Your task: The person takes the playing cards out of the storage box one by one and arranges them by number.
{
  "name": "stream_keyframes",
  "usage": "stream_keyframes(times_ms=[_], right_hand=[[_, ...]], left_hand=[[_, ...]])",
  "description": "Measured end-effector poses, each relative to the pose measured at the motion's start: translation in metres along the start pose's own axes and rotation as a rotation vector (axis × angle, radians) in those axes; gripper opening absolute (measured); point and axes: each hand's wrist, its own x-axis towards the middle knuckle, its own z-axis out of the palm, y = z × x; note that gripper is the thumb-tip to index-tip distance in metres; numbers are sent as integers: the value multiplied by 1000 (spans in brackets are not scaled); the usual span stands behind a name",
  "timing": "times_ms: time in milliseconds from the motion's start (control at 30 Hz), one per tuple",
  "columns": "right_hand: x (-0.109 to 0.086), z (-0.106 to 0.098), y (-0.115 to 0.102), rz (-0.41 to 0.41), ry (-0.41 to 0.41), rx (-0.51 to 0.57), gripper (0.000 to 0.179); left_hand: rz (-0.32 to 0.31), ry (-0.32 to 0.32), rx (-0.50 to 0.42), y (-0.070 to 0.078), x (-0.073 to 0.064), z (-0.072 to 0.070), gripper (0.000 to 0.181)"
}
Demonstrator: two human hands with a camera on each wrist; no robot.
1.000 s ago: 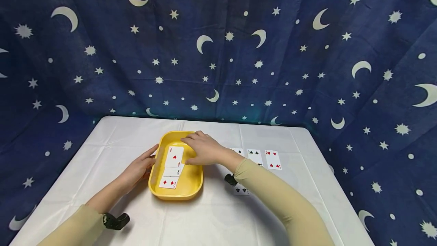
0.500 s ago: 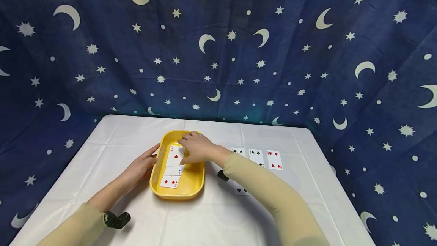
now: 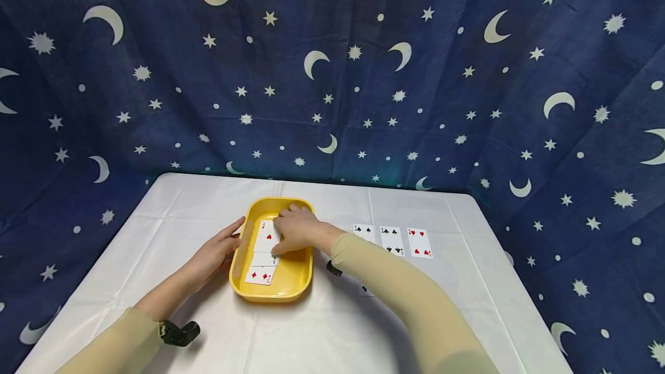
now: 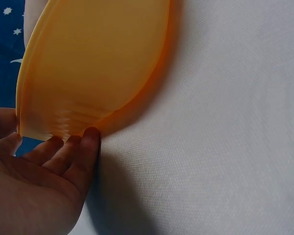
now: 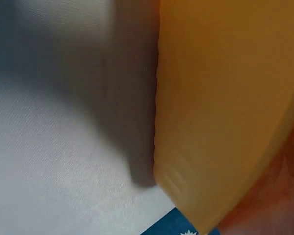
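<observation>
A yellow tray (image 3: 275, 292) holds several playing cards that overlap in a column. An ace of hearts (image 3: 264, 241) is at the far end, a black-suited ace (image 3: 262, 259) in the middle and a five of diamonds (image 3: 258, 275) nearest me. My left hand (image 3: 214, 255) is at the tray's left side, its fingertips touching the outer wall in the left wrist view. Inside the tray, my right hand (image 3: 298, 229) bends down at the right edge of the ace of hearts, thumb and fingers spread apart. Its fingertips are partly hidden, and the right wrist view shows mostly tray wall.
On the white-covered table (image 3: 312, 333), right of the tray, lie a spade card (image 3: 363, 232), a club card (image 3: 392, 240) and a four of hearts (image 3: 419, 242). Another club card (image 3: 366, 291) shows partly under my right sleeve. A dark starry cloth (image 3: 332, 74) hangs behind.
My right hand has moved left and slightly nearer me within the tray, reaching the cards' right edge. The left hand keeps its place at the tray's side.
</observation>
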Motion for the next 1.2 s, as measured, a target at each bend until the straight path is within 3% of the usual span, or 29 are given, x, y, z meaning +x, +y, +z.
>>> stream_keyframes(times_ms=[200, 567, 1200], right_hand=[[6, 3, -3, 60, -21, 19, 60], [10, 5, -5, 96, -25, 36, 74], [9, 7, -4, 77, -8, 34, 60]], left_hand=[[-2, 5, 1, 0, 0, 0, 66], [0, 1, -5, 2, 0, 0, 65], [-12, 18, -10, -2, 2, 0, 66]])
